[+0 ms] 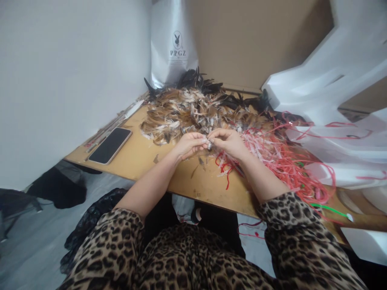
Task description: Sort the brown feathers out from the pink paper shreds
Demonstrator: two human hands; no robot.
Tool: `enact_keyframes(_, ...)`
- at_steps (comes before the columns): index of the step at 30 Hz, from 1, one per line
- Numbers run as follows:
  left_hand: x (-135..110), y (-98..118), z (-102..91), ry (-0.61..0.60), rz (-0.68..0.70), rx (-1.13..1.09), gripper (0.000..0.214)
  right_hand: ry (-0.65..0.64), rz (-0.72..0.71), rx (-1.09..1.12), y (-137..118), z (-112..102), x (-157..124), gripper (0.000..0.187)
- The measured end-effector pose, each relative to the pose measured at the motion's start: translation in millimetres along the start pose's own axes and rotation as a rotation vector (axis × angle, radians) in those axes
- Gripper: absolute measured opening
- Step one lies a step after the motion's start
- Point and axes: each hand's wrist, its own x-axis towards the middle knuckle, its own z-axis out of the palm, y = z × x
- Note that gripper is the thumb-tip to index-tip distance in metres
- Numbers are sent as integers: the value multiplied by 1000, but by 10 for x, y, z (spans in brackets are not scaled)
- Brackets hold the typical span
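My left hand (191, 145) and my right hand (228, 141) meet above the front middle of the table, fingertips almost touching. Both are closed in a pinch on a small whitish feather tuft (209, 145), mostly covered by the fingers. Just behind the hands spreads a heap of brown and white feathers (172, 110). Longer black feathers (196, 80) lie along its back edge. Beside and partly behind my right forearm is a tangle of red and pink ribbon strips (272, 153), with a few loose ends on the wood.
A phone (110, 145) lies face up on the left part of the wooden table (208, 185). At the back stands a white printed bag (175, 48). Crumpled white sheeting (311, 84) covers the right side. A green strip (331, 209) sits near the right front edge.
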Motion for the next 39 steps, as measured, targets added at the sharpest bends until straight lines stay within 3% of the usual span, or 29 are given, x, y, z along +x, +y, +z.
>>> enact_keyframes(9,12,-4,-58,-73,-97,-88,13,-49,-88,-93,-9,-13,-9,14)
enact_keyframes(16,0,-1,-47,-43,-55,-52,16,-61,103,44,17,14,-20,26)
enact_keyframes(22,4,-22,-52,-62,-30,-1,17,-33,54,53,18,6,2,22)
enact_keyframes(33,-8,2,-27,-76,-22,-62,16,49,237,364,174,125,-7,27)
enact_keyframes(39,-3,5,-30,-48,-50,-84,16,54,237,394,162,156,-14,26)
